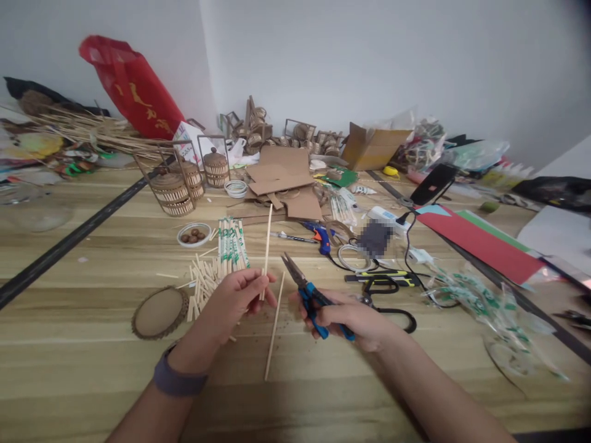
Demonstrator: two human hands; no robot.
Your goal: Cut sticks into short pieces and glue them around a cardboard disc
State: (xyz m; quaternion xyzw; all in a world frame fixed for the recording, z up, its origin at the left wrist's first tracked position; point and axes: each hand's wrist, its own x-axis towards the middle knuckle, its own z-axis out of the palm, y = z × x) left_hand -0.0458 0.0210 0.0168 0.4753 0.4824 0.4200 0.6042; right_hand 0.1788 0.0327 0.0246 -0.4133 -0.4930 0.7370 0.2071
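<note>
Between thumb and fingers, my left hand (249, 290) pinches a wooden chopstick (268, 237) that points upward. My right hand (344, 317) is wrapped round the blue handles of long-nose pliers (302, 289), whose jaws point up and left, slightly parted and apart from the chopstick. A second chopstick (275, 329) lies on the table between my hands. Left of my left hand is a heap of short cut stick pieces (201, 280), beside a round cardboard disc (159, 312) with a notched brown rim. Paper-wrapped chopsticks (232, 243) lie just beyond the heap.
Behind are small basket-like stick models (170, 192), a bowl of brown beads (194, 234) and cardboard sheets (281, 175). To the right lie a blue glue gun (324, 239), black-handled scissors (399, 320), utility knives (383, 278), cables and torn wrappers (489, 301).
</note>
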